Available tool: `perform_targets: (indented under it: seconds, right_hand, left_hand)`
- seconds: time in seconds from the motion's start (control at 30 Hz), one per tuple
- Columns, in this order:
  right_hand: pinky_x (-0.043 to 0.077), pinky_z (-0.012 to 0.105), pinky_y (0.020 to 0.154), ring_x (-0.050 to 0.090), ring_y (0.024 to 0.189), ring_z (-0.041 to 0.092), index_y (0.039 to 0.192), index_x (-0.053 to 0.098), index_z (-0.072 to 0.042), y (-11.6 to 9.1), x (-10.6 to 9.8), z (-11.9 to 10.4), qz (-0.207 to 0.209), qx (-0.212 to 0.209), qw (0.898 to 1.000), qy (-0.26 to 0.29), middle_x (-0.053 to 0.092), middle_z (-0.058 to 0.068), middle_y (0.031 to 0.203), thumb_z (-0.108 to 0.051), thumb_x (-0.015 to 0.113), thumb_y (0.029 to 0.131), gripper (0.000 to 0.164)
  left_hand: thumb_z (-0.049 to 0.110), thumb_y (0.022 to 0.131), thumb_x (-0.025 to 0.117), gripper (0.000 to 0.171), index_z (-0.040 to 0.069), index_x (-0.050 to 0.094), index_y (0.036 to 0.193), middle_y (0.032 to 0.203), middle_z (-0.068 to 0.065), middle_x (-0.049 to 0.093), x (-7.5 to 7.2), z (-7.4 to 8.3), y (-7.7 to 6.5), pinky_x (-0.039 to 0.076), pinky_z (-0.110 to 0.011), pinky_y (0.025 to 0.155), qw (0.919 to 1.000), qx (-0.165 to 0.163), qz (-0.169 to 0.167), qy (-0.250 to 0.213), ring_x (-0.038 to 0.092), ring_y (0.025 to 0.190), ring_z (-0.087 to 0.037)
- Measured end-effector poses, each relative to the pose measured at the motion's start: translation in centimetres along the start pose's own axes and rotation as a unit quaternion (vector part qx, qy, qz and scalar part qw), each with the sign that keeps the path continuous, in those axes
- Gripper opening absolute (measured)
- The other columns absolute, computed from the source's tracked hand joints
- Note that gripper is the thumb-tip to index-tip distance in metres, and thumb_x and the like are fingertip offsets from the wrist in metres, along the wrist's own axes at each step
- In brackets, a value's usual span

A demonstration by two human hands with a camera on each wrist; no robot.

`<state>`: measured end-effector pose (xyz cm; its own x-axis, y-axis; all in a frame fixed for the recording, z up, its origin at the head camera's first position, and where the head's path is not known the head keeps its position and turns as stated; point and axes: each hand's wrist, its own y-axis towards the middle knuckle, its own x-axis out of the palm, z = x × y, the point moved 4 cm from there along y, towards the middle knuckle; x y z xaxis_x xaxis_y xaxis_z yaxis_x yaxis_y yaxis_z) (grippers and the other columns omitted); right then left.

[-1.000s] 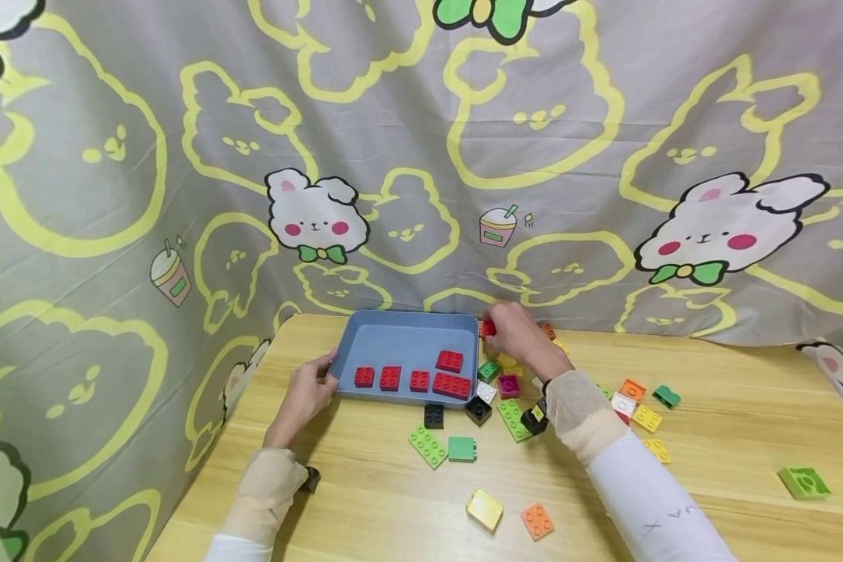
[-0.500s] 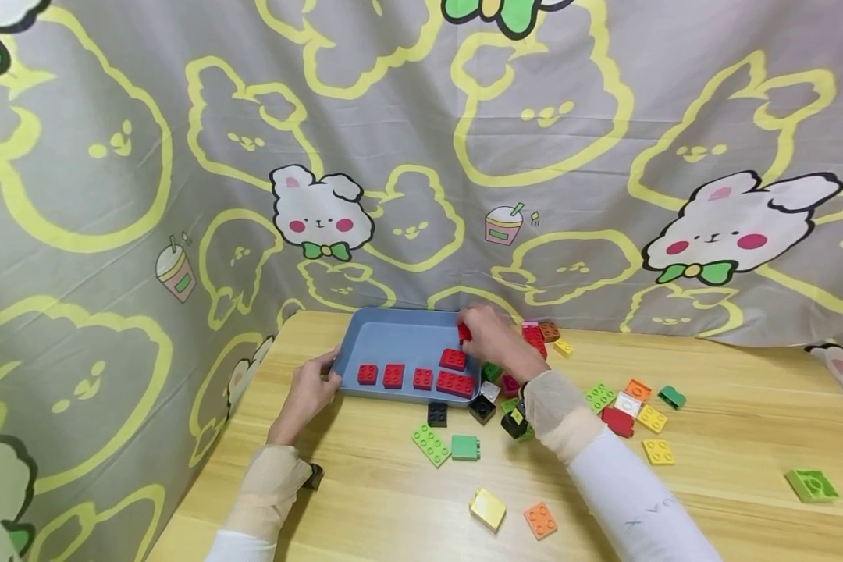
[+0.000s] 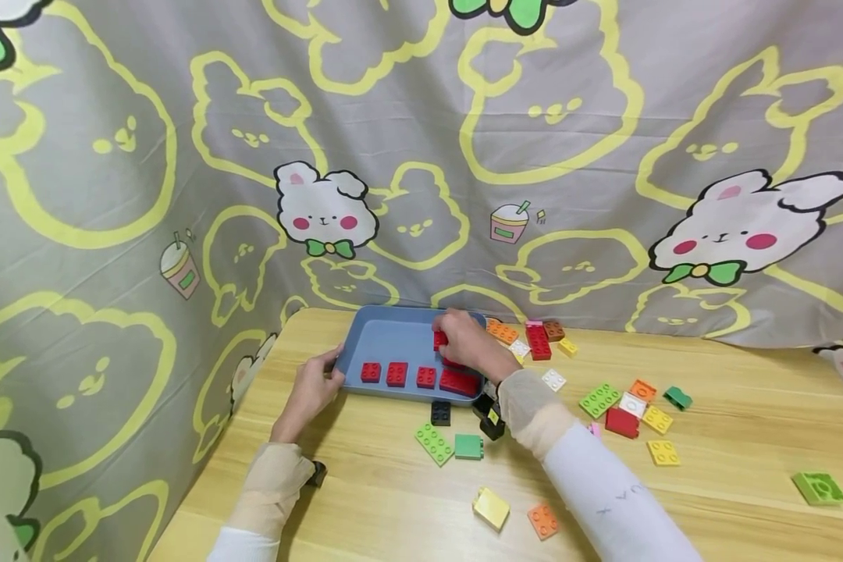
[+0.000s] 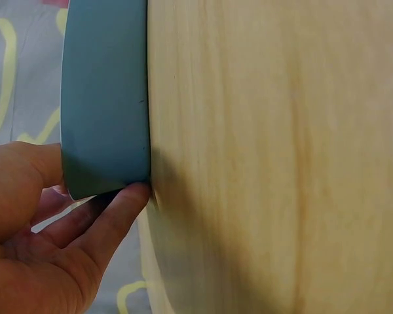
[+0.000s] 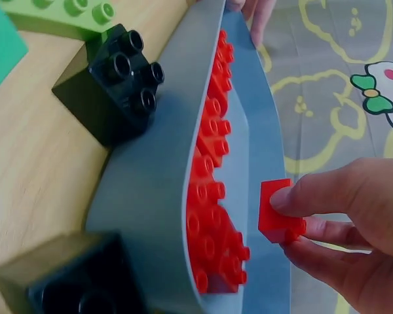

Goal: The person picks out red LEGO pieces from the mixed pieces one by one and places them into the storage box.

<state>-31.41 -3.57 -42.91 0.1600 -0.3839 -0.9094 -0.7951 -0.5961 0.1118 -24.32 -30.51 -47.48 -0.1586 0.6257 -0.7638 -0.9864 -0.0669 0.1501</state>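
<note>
Red brick [image 5: 270, 222] is pinched in the right hand [image 3: 469, 342], apparently above the tray [image 3: 389, 334] the left hand [image 3: 311, 392] grips, black bricks [image 5: 98, 88] outside.

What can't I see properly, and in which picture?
How many bumps the held brick has: right wrist and head views, the right hand covers part.
Inside the tray: left wrist view, its own side hides it.
All of the nearest black brick: right wrist view, blurred and cut off by the bottom edge.
The pink piece: head view, the right sleeve hides part.
The marks on that sleeve: head view, too small to read.
</note>
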Motion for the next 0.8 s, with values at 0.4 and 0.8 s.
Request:
perform_targets:
  seconds: [0.4, 0.8]
  right_hand:
    - [0.050, 0.033, 0.071, 0.054, 0.086, 0.021, 0.115, 0.071, 0.000, 1.8, 2.3, -1.2, -0.029, 0.023, 0.999, 0.005, 0.065, 0.010, 0.104, -0.008, 0.071, 0.085, 0.031]
    - [0.049, 0.032, 0.064, 0.053, 0.075, 0.020, 0.100, 0.072, 0.000, 2.6, 3.3, -2.2, -0.055, 0.044, 0.997, 0.020, 0.061, 0.008, 0.087, -0.005, 0.072, 0.083, 0.018]
  left_hand:
    - [-0.008, 0.083, 0.055, 0.056, -0.003, 0.053, 0.139, 0.124, -0.028, 0.062, -0.1, 0.0, -0.1, 0.056, -0.038, 0.068, 0.9998, 0.014, 0.000, -0.011, 0.064, 0.101, -0.031]
    - [-0.005, 0.084, 0.056, 0.056, -0.002, 0.053, 0.139, 0.127, -0.026, 0.062, -0.1, -0.1, 0.1, 0.055, -0.041, 0.078, 0.9999, 0.011, 0.001, -0.006, 0.062, 0.107, -0.030]
